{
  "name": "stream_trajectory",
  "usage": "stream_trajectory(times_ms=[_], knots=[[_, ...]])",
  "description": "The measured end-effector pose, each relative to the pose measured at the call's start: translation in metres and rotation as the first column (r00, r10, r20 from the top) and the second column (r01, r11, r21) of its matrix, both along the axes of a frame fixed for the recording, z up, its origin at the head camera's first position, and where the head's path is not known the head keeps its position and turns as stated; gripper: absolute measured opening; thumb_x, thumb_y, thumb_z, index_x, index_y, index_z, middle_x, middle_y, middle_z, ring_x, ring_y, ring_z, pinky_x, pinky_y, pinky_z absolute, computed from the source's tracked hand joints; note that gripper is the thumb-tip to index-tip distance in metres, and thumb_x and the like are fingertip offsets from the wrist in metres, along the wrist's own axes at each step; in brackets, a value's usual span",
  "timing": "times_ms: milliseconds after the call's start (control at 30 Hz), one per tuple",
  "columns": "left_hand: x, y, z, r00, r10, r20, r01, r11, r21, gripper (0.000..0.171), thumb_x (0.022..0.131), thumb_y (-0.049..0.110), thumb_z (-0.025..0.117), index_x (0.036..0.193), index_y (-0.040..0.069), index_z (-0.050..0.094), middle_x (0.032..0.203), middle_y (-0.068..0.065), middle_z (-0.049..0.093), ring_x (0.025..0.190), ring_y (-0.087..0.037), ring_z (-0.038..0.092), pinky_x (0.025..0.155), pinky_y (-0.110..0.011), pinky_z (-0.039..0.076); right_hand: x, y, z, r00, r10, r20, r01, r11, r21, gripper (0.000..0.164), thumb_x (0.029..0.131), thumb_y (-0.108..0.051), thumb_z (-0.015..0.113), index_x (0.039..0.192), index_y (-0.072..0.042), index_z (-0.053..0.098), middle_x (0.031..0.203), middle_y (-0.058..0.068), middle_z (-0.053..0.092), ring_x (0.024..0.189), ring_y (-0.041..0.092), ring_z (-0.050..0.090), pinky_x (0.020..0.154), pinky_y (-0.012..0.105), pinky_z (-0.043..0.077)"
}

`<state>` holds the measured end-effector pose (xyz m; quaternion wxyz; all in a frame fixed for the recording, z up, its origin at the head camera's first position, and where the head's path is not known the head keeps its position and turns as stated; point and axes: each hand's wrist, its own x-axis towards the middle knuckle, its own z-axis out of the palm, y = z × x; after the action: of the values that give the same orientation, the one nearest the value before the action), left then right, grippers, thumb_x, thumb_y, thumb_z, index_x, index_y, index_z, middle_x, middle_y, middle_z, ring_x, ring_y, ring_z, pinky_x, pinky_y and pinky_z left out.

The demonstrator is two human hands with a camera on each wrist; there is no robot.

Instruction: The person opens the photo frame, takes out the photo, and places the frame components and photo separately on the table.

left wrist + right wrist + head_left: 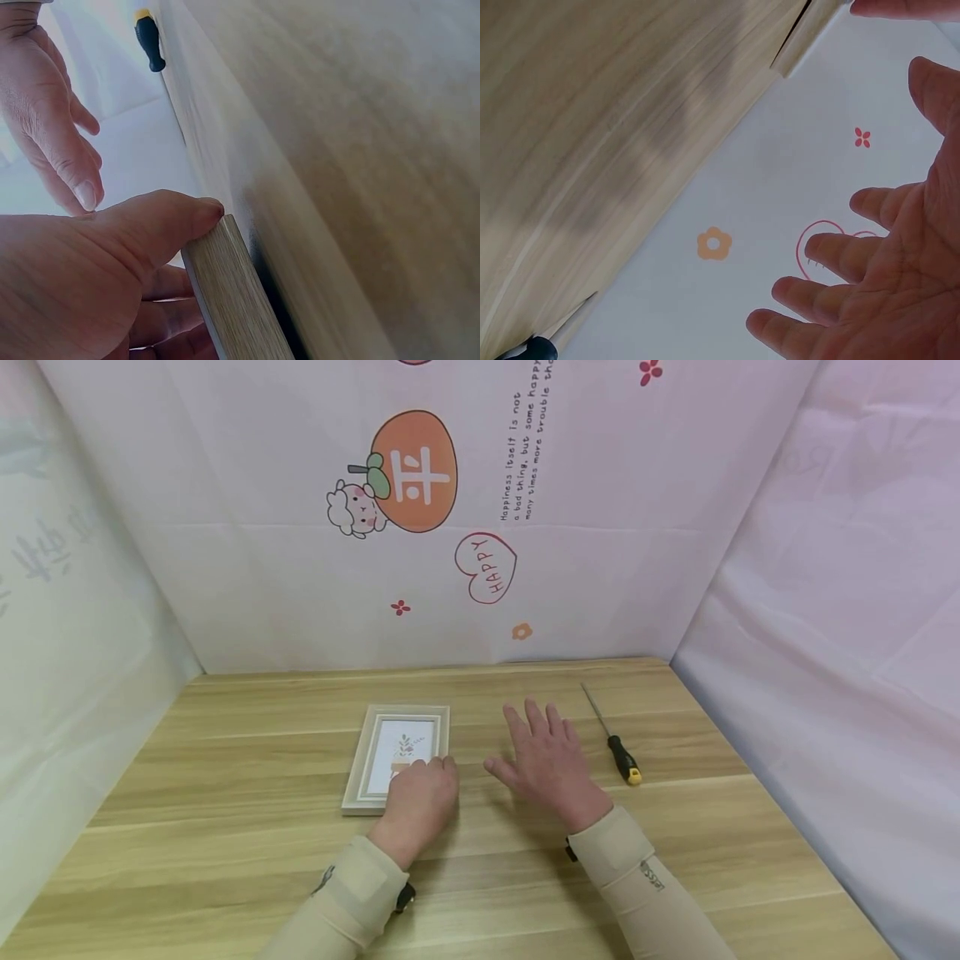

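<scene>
A light wood-toned picture frame (363,760) lies face up on the table, a plant print (406,745) inside it. My left hand (420,806) holds the frame at its near right corner and covers part of the print. In the left wrist view, the thumb (180,217) presses the frame's side edge (234,296), and the other fingers curl over the face. To the right of the frame, my right hand (551,766) hovers with fingers spread and holds nothing. Beyond it lies a screwdriver (622,756) with a black and yellow handle.
The wood-grain table (225,860) meets a printed white cloth (300,602) at the back. More cloth hangs along the left side (90,635) and the right side (840,652).
</scene>
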<state>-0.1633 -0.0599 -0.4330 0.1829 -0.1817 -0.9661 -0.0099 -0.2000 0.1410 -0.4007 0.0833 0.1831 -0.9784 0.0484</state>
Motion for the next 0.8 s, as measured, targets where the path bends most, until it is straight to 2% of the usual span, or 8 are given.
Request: stream_trajectory(times_ms=[267,467,567,667,800], knots=[[0.0,0.001,0.0,0.998,-0.023,-0.053,0.023,1.0,0.003,0.008,0.086,0.007,0.057,0.085,0.001,0.062,0.062,-0.008,0.052,0.052,-0.024,0.049,0.037,-0.037,0.042,0.0,-0.003,0.0,1.0,0.01,0.008,-0.01,1.0,0.026,0.081,0.093,-0.064,0.044,0.155,-0.013,0.028,0.156,0.022,0.031,0.14,0.048,0.025,0.109,0.064,0.027],[0.0,0.001,0.002,0.998,-0.031,-0.054,0.032,0.999,0.016,0.005,0.083,0.008,0.059,0.083,0.003,0.061,0.061,-0.006,0.05,0.05,-0.023,0.047,0.037,-0.036,0.04,-0.002,-0.009,0.001,0.998,0.059,0.031,-0.059,0.998,0.008,0.073,0.099,-0.051,0.043,0.152,-0.004,0.03,0.153,0.024,0.035,0.137,0.043,0.034,0.111,0.055,0.03],[0.001,0.001,0.004,0.997,-0.04,-0.071,0.042,0.999,0.02,0.005,0.08,0.008,0.061,0.081,0.004,0.06,0.06,-0.006,0.05,0.049,-0.022,0.045,0.036,-0.035,0.039,-0.003,-0.014,0.0,0.995,0.083,0.049,-0.08,0.996,-0.049,0.068,0.1,-0.045,0.046,0.147,0.003,0.035,0.147,0.024,0.044,0.131,0.038,0.044,0.108,0.05,0.037],[0.001,0.0,0.004,0.995,-0.047,-0.089,0.048,0.999,0.015,0.006,0.078,0.009,0.063,0.078,0.005,0.059,0.06,-0.005,0.049,0.048,-0.021,0.044,0.035,-0.034,0.038,-0.005,-0.02,-0.001,0.993,0.083,0.09,-0.07,0.988,-0.136,0.064,0.099,-0.041,0.049,0.142,0.006,0.042,0.133,0.024,0.057,0.119,0.035,0.055,0.097,0.049,0.047],[0.001,-0.001,0.003,0.994,-0.049,-0.098,0.05,0.999,0.008,0.009,0.077,0.012,0.065,0.077,0.006,0.057,0.059,-0.004,0.048,0.047,-0.021,0.044,0.035,-0.034,0.037,-0.012,-0.03,-0.003,0.976,0.07,0.205,-0.012,0.962,-0.271,0.058,0.098,-0.039,0.049,0.135,0.006,0.05,0.12,0.02,0.065,0.106,0.028,0.062,0.089,0.046,0.052]])
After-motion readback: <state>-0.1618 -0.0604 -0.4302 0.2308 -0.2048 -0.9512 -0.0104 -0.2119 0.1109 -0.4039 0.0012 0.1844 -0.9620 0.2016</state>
